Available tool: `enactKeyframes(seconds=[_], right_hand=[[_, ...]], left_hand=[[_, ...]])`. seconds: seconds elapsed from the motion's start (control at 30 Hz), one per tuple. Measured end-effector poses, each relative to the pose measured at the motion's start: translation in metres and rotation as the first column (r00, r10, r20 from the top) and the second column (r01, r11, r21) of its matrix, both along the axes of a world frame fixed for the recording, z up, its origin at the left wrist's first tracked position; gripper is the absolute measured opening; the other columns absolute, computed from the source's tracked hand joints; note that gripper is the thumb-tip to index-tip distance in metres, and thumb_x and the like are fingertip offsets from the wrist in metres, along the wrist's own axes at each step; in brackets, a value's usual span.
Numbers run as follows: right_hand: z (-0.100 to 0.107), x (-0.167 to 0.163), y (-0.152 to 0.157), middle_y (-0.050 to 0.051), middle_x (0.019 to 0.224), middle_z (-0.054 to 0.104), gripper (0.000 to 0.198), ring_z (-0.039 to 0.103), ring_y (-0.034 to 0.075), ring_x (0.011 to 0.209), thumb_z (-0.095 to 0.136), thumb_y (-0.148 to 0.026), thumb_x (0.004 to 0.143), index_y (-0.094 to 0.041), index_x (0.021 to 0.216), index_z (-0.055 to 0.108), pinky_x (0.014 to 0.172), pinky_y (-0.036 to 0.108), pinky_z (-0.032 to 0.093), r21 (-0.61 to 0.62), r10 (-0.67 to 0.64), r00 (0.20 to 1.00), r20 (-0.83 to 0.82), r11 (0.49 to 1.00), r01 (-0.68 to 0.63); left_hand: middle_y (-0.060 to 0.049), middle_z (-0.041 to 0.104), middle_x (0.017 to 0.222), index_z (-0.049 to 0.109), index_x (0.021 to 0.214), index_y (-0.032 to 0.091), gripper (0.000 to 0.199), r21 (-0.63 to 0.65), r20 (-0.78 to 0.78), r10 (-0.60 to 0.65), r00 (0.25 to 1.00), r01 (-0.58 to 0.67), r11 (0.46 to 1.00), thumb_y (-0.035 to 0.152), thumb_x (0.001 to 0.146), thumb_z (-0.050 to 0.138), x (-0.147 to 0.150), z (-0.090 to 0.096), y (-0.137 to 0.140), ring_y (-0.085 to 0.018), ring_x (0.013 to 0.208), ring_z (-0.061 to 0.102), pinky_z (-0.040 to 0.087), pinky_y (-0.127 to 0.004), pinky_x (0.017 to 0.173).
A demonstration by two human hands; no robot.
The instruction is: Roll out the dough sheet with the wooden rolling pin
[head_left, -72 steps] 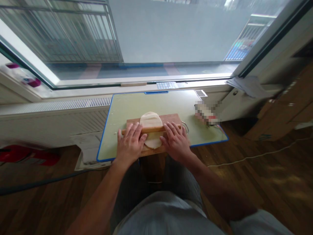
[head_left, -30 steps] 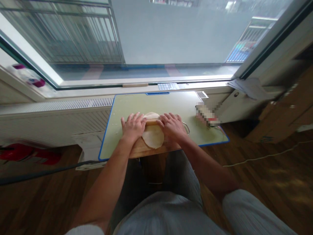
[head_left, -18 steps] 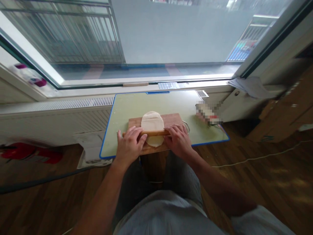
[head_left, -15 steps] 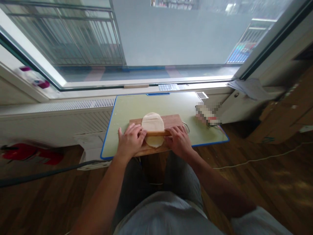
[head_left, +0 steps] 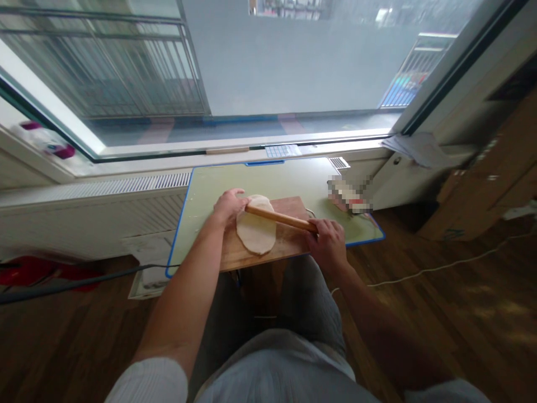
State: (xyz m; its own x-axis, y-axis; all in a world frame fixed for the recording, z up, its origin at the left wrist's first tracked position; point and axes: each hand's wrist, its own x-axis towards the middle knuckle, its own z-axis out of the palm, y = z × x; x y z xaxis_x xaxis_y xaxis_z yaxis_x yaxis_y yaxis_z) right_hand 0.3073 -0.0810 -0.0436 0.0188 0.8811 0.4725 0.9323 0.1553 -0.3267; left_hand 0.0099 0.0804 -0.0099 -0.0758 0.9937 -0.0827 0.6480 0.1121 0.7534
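Observation:
A wooden rolling pin (head_left: 281, 217) lies slantwise across the upper part of a flat round sheet of dough (head_left: 257, 234), its left end farther from me than its right. The dough rests on a wooden cutting board (head_left: 289, 243) with a metal handle at its right side. My left hand (head_left: 230, 206) is closed at the pin's far left end, by the dough's upper left edge; its exact finger contact is partly hidden. Around the pin's right end, past the dough, my right hand (head_left: 329, 240) is closed.
Under the board is a pale green, blue-edged table (head_left: 210, 184) against the windowsill. A pixelated item (head_left: 350, 196) lies at its right. A purple-capped bottle (head_left: 46, 140) stands on the sill, papers (head_left: 413, 148) lie right, and a cable (head_left: 104, 278) crosses at left.
The rolling pin has swung from level to slanted, with more of its length showing. My left hand moved away from me, my right hand rightward and nearer. The view shifted slightly.

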Motion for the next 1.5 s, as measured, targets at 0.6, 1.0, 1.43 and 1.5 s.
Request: enactKeyframes(seconds=[0.6,1.0,1.43,1.5], right_hand=[[-0.005,0.009,-0.009,0.013,0.111,0.076,0.033,0.062,0.032,0.106,0.059,-0.043,0.102,-0.020,0.120,0.074,0.097,0.046,0.048,0.056,-0.044,0.962,-0.269,0.997,0.062],[-0.006,0.011,-0.006,0.014,0.110,0.075,0.038,0.064,0.032,0.105,0.060,-0.048,0.099,-0.020,0.120,0.074,0.097,0.049,0.052,0.056,-0.066,0.916,-0.396,0.994,0.095],[-0.004,0.020,0.000,0.012,0.111,0.075,0.048,0.068,0.030,0.104,0.065,-0.058,0.094,-0.019,0.121,0.073,0.098,0.050,0.055,0.072,-0.113,0.786,-0.608,0.978,0.196],[-0.001,0.025,0.003,0.012,0.113,0.075,0.049,0.069,0.029,0.103,0.066,-0.059,0.093,-0.019,0.122,0.073,0.097,0.049,0.056,0.085,-0.118,0.759,-0.640,0.971,0.222]], left_hand=[[-0.004,0.065,0.059,0.070,0.063,0.019,0.027,-0.174,-0.019,-0.036,0.999,0.033,0.984,0.030,0.061,0.095,0.017,0.013,0.030,-0.027,0.075,0.071,0.054,-0.035,0.069],[-0.006,0.075,0.090,0.068,0.099,0.019,0.024,0.040,0.184,-0.135,0.974,0.130,0.991,0.027,0.079,0.077,0.025,0.038,-0.009,-0.020,0.080,0.069,0.055,-0.031,0.072],[-0.001,0.071,0.079,0.078,0.118,0.022,0.035,0.311,0.619,-0.278,0.735,0.096,0.946,0.017,0.083,0.073,0.056,0.110,-0.051,-0.020,0.077,0.070,0.056,-0.029,0.067],[-0.002,0.074,0.084,0.080,0.113,0.021,0.032,0.331,0.660,-0.321,0.680,0.121,0.936,0.013,0.082,0.072,0.076,0.111,-0.047,-0.020,0.084,0.072,0.057,-0.030,0.073]])
